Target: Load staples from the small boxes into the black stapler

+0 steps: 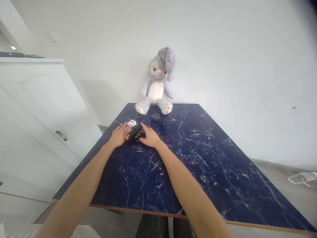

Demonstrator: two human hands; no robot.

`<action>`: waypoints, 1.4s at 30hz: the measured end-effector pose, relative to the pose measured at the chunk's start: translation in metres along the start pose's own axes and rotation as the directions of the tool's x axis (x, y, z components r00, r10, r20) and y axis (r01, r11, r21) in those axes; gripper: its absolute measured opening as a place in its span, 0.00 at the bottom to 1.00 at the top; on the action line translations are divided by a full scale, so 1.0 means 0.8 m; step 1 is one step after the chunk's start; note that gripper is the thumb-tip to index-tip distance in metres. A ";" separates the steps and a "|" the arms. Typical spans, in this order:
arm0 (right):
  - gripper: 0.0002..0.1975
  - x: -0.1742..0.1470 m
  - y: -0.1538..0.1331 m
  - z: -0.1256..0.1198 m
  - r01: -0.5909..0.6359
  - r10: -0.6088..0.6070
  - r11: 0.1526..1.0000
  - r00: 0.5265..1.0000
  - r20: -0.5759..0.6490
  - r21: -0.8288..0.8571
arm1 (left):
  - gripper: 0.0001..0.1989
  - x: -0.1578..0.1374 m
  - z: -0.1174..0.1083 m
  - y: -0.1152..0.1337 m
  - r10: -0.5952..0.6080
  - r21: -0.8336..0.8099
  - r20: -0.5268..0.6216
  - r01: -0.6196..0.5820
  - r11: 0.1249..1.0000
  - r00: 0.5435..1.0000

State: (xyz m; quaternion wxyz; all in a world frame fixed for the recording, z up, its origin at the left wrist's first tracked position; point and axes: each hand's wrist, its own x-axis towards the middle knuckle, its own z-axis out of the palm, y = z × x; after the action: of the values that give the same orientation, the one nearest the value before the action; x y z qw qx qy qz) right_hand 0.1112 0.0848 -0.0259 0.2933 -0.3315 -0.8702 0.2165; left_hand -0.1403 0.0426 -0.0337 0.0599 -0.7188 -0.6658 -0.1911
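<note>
A small black device with an orange end [134, 133] lies on the dark blue marbled table [198, 158]. My left hand [119, 135] rests flat at its left side, fingers touching the orange end. My right hand [149, 136] lies against its right side, fingers curled toward it. Whether either hand truly grips the device is unclear. Just behind the device sits a small white box [131, 123] with a printed face.
A grey plush rabbit [158, 82] sits at the table's far edge against the white wall. A white cabinet [37, 109] with a dark handle stands to the left. A clear plastic wrapper [302, 178] lies on the floor at right.
</note>
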 end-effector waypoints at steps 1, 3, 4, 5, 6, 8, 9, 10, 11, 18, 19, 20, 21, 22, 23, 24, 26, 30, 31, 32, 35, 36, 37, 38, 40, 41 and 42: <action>0.45 0.000 -0.001 -0.001 -0.011 0.011 1.000 1.000 0.000 0.008 | 0.25 -0.001 0.000 0.000 0.002 0.000 0.003 -0.002 1.000 1.000; 0.44 -0.001 -0.002 -0.002 -0.033 0.033 0.999 0.999 -0.014 0.021 | 0.25 -0.002 -0.001 0.001 -0.008 -0.003 -0.004 0.008 1.000 1.000; 0.42 -0.001 -0.002 -0.002 -0.037 0.037 0.999 0.999 -0.024 0.022 | 0.24 -0.003 -0.002 0.002 -0.016 -0.006 -0.011 0.016 1.000 1.000; 0.41 0.000 -0.003 -0.002 -0.037 0.038 0.999 0.999 -0.034 0.019 | 0.25 -0.003 -0.003 0.003 -0.024 -0.010 -0.020 0.024 1.000 1.000; 0.40 0.000 -0.003 -0.002 -0.036 0.037 0.999 0.998 -0.044 0.015 | 0.25 -0.003 -0.004 0.003 -0.030 -0.013 -0.030 0.030 0.999 0.999; 0.37 0.000 -0.004 -0.002 -0.028 0.029 1.000 0.998 -0.059 0.013 | 0.28 -0.002 -0.005 0.004 -0.031 -0.009 -0.058 0.030 1.000 0.998; 0.36 0.000 -0.004 -0.002 -0.023 0.024 1.000 0.998 -0.064 0.016 | 0.29 -0.001 -0.005 0.004 -0.021 -0.003 -0.072 0.021 1.000 0.997; 0.35 -0.001 -0.004 -0.002 -0.017 0.018 1.000 0.997 -0.070 0.019 | 0.29 0.001 -0.006 0.004 -0.004 0.000 -0.077 0.004 1.000 0.997; 0.34 -0.001 -0.005 -0.003 -0.010 0.012 1.000 0.997 -0.073 0.022 | 0.29 0.004 -0.006 0.003 0.019 -0.002 -0.069 -0.019 1.000 0.997; 0.25 -0.003 -0.010 -0.007 -0.017 0.017 1.000 0.995 -0.097 -0.005 | 0.26 0.014 -0.001 -0.004 0.125 -0.068 0.017 -0.124 0.990 0.992; 0.23 -0.002 -0.010 -0.008 -0.026 0.024 0.999 0.995 -0.095 -0.025 | 0.26 0.014 -0.001 -0.006 0.108 -0.077 -0.002 -0.108 0.991 0.994; 0.21 -0.001 -0.010 -0.008 -0.041 0.037 0.998 0.995 -0.093 -0.048 | 0.25 0.013 0.000 -0.007 0.093 -0.089 -0.022 -0.095 0.991 0.995; 0.18 0.000 -0.009 -0.007 -0.059 0.053 0.996 0.995 -0.090 -0.073 | 0.24 0.013 0.000 -0.008 0.081 -0.103 -0.044 -0.086 0.991 0.996; 0.15 0.001 -0.008 -0.007 -0.078 0.070 0.992 0.994 -0.088 -0.095 | 0.23 0.013 0.001 -0.008 0.071 -0.115 -0.068 -0.079 0.990 0.995; 0.13 0.003 -0.007 -0.006 -0.095 0.085 0.989 0.993 -0.088 -0.114 | 0.22 0.013 0.001 -0.009 0.061 -0.120 -0.092 -0.072 0.990 0.994; 0.11 0.004 -0.006 -0.006 -0.106 0.095 0.986 0.992 -0.089 -0.128 | 0.21 0.013 0.001 -0.008 0.047 -0.118 -0.115 -0.061 0.991 0.992; 0.08 0.005 -0.004 -0.005 -0.117 0.105 0.983 0.990 -0.090 -0.138 | 0.20 0.014 0.001 -0.008 0.007 -0.100 -0.146 -0.022 0.995 0.989; 0.05 0.004 -0.004 -0.008 -0.107 0.099 0.988 0.992 -0.074 -0.115 | 0.22 0.014 0.000 -0.009 -0.060 -0.053 -0.167 0.052 0.997 0.984; 0.05 0.003 -0.005 -0.009 -0.094 0.087 0.990 0.994 -0.071 -0.101 | 0.23 0.013 0.000 -0.009 -0.050 -0.046 -0.162 0.044 0.998 0.985; 0.06 0.003 -0.006 -0.010 -0.078 0.072 0.993 0.995 -0.067 -0.083 | 0.23 0.013 0.000 -0.010 -0.033 -0.042 -0.151 0.027 0.999 0.988; 0.10 0.002 -0.006 -0.012 -0.055 0.054 0.998 0.997 -0.058 -0.028 | 0.23 0.012 0.000 -0.012 0.004 -0.055 -0.092 -0.009 0.998 0.996; 0.11 0.002 -0.006 -0.012 -0.061 0.060 0.998 0.997 -0.052 -0.011 | 0.23 0.011 0.000 -0.013 0.004 -0.060 -0.075 -0.009 0.998 0.997; 0.12 0.002 -0.005 -0.012 -0.069 0.069 0.998 0.997 -0.045 0.005 | 0.23 0.011 0.000 -0.013 -0.003 -0.061 -0.067 -0.001 0.998 0.998; 0.14 0.002 -0.004 -0.012 -0.078 0.079 0.997 0.996 -0.038 0.021 | 0.23 0.011 -0.001 -0.012 -0.015 -0.053 -0.065 0.012 0.999 0.998; 0.15 0.002 -0.002 -0.012 -0.088 0.089 0.995 0.996 -0.030 0.051 | 0.25 0.010 -0.003 -0.011 -0.054 -0.016 -0.059 0.053 0.998 0.997; 0.15 0.001 -0.001 -0.013 -0.087 0.089 0.994 0.996 -0.025 0.067 | 0.27 0.009 -0.005 -0.009 -0.077 0.010 -0.049 0.078 0.997 0.996; 0.15 0.000 0.001 -0.014 -0.084 0.086 0.993 0.996 -0.021 0.086 | 0.30 0.009 -0.007 -0.008 -0.101 0.035 -0.033 0.103 0.994 0.994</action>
State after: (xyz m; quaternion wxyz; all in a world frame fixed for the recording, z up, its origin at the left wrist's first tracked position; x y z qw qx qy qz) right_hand 0.1187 0.0876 -0.0179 0.3084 -0.3580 -0.8417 0.2612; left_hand -0.1475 0.0478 -0.0270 0.0735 -0.6795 -0.7041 -0.1928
